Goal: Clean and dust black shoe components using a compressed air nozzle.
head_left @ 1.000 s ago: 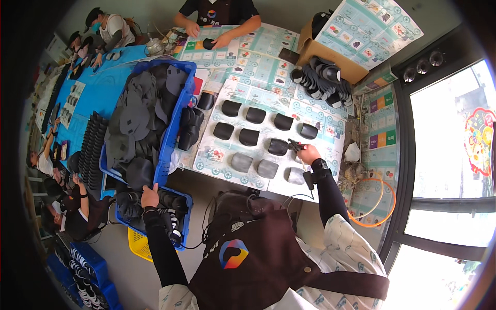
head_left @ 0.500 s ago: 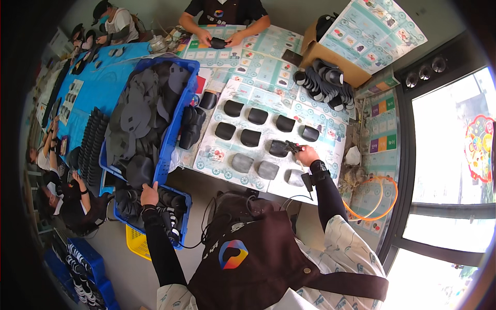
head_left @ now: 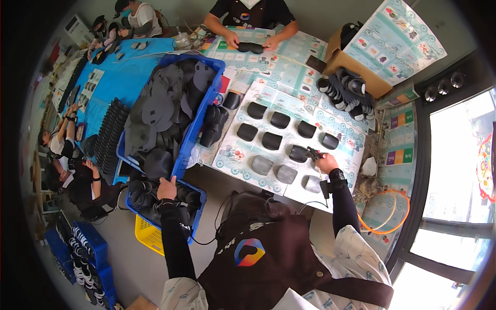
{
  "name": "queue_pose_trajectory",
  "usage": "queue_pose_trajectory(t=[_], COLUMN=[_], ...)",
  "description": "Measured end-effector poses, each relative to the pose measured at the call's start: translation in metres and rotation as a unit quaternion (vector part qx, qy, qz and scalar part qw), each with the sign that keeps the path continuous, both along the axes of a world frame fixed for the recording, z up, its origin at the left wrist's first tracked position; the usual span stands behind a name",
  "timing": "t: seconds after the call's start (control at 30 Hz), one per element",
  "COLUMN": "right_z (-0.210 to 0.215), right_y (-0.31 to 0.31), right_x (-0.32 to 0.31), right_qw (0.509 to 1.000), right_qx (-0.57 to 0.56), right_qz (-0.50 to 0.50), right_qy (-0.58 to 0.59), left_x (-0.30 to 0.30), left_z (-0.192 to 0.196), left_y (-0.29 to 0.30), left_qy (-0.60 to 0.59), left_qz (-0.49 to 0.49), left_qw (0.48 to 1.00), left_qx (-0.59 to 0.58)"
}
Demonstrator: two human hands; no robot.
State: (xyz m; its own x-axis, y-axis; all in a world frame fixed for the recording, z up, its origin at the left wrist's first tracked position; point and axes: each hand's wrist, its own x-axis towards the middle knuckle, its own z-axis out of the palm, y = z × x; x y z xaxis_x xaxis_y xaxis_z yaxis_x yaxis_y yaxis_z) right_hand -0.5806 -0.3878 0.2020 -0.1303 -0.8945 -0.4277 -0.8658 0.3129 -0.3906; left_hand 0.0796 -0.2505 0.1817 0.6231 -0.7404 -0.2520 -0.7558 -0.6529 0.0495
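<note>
My left hand (head_left: pixel 167 189) is closed on the lower edge of a dark rounded foam-like piece (head_left: pixel 158 164), at the near end of the upper blue crate (head_left: pixel 180 161). In my right hand (head_left: pixel 326 164) is a small black spray gun (head_left: pixel 313 153), its tip close to a black curved piece (head_left: pixel 298 153) on the white patterned board (head_left: pixel 231 151). Rows of similar black pieces (head_left: pixel 280 120) lie beyond. Nearest me on the board is a row of greyer, duller pieces (head_left: pixel 286 174).
A lower blue crate (head_left: pixel 198 207) of dark parts stands over a yellow basket (head_left: pixel 150 235). An orange hose (head_left: pixel 406 209) loops at right. Across the table, a person's hands (head_left: pixel 271 43) hold a black piece. Stacked curved parts (head_left: pixel 349 90) lie beside a cardboard box (head_left: pixel 361 77).
The whole view has shifted, so the scene sits farther right. Both my hands stay at nearly the same places relative to the pieces. The person opposite has turned or spread their black piece.
</note>
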Motion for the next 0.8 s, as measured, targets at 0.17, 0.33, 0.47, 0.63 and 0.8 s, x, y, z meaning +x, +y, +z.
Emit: queue_pose_trajectory(t=[0.17, 0.33, 0.47, 0.63, 0.8], right_z=[-0.006, -0.005, -0.006, -0.006, -0.006], right_y=[0.005, 0.005, 0.001, 0.001, 0.002], right_x=[-0.003, -0.007, -0.015, -0.016, -0.014], right_qw=[0.997, 0.998, 0.998, 0.998, 1.0], right_qx=[-0.063, -0.043, -0.035, -0.013, -0.011], right_qz=[0.039, 0.03, 0.04, 0.056, 0.027], right_qy=[-0.019, -0.019, -0.021, -0.014, -0.005], left_x=[0.009, 0.016, 0.015, 0.012, 0.013], left_z=[-0.012, -0.012, -0.011, -0.005, -0.007], left_y=[0.006, 0.004, 0.004, 0.0, 0.0], left_qy=[0.01, 0.02, 0.015, 0.027, 0.025], left_qz=[0.035, 0.021, 0.023, 0.023, 0.013], left_qw=[0.999, 1.0, 0.999, 0.999, 0.999], left_qx=[-0.028, -0.008, -0.019, 0.012, 0.014])
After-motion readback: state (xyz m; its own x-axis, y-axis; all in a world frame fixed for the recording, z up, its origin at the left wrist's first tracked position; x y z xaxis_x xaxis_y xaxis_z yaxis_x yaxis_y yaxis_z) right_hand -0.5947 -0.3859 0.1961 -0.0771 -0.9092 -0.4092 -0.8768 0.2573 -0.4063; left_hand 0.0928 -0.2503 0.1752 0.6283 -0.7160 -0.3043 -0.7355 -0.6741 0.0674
